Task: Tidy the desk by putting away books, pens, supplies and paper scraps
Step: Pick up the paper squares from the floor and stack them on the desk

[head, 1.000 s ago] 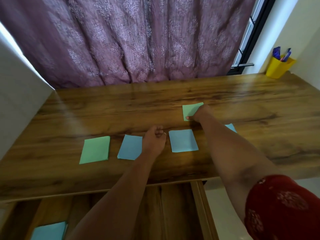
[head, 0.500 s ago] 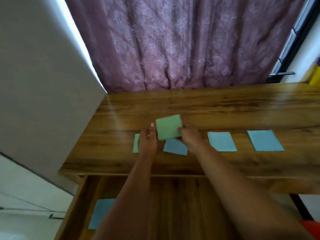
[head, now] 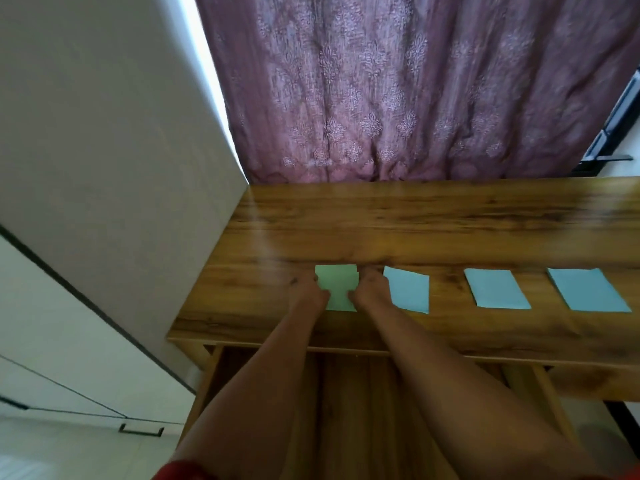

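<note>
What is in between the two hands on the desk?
In the head view, a green paper lies flat on the desk between the left hand and the right hand; both hands touch its sides.

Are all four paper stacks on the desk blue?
No, the stack between the hands is green, and only the three stacks to its right are blue.

Views: we have one, the head camera.
Position: above the desk's (head: 450, 230) near edge, over both forearms.
Direction: forward and down, towards the curtain (head: 398, 88).
Range: close to the desk; wide-angle, bent edges.
Overlap: none.
</note>
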